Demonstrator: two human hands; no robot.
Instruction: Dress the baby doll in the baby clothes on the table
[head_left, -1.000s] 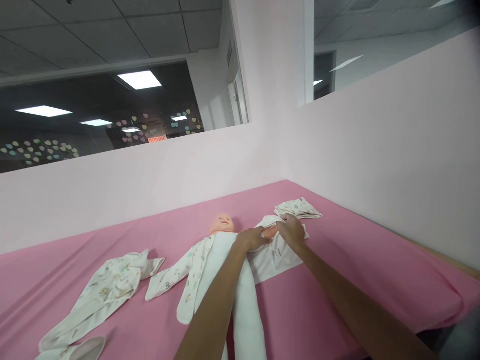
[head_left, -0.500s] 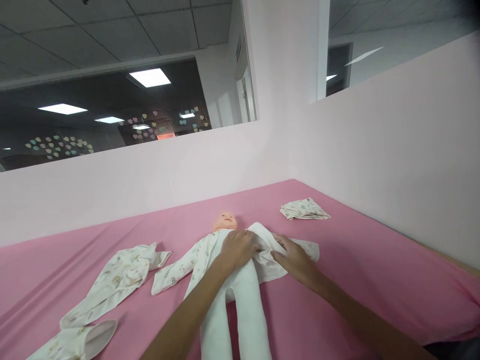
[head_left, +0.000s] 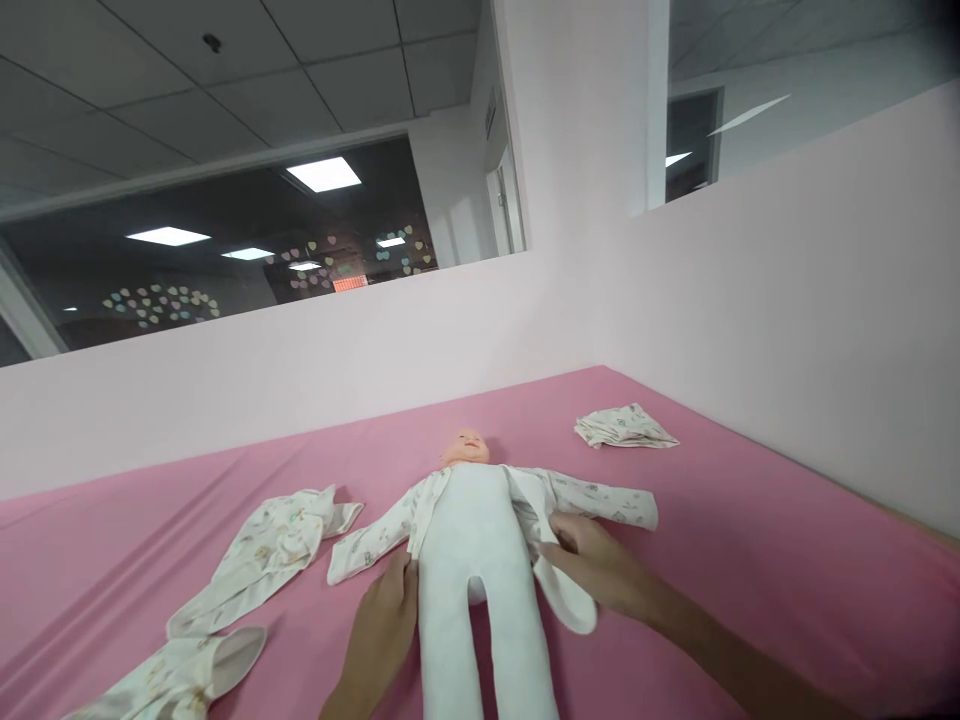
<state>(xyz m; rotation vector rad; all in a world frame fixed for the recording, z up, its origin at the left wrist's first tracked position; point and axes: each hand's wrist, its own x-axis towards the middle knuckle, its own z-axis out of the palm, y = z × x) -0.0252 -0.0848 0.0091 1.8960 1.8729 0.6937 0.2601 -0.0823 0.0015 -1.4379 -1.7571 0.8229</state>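
Note:
A baby doll (head_left: 471, 530) with a white cloth body lies on its back, its head at the far end. Its arms are in the sleeves of a patterned white baby top (head_left: 604, 500), which hangs open at the front. At the doll's right-hand side in view, my right hand (head_left: 596, 562) is closed on the top's front panel, whose lower part hangs beside the hip. My left hand (head_left: 382, 610) is by the other hip, fingers closed at the edge of the top's left panel; the fingertips are partly hidden.
Patterned baby trousers or similar clothing (head_left: 274, 545) lie crumpled at the left, with another printed garment (head_left: 172, 675) nearer me. A folded printed cloth (head_left: 626, 427) rests at the far right. The pink sheet (head_left: 720, 600) meets white walls (head_left: 360, 360) with windows above.
My left hand has moved from the doll's chest down to its left side. My right hand has drawn the right front panel outward and down, uncovering the chest. The view has shifted slightly.

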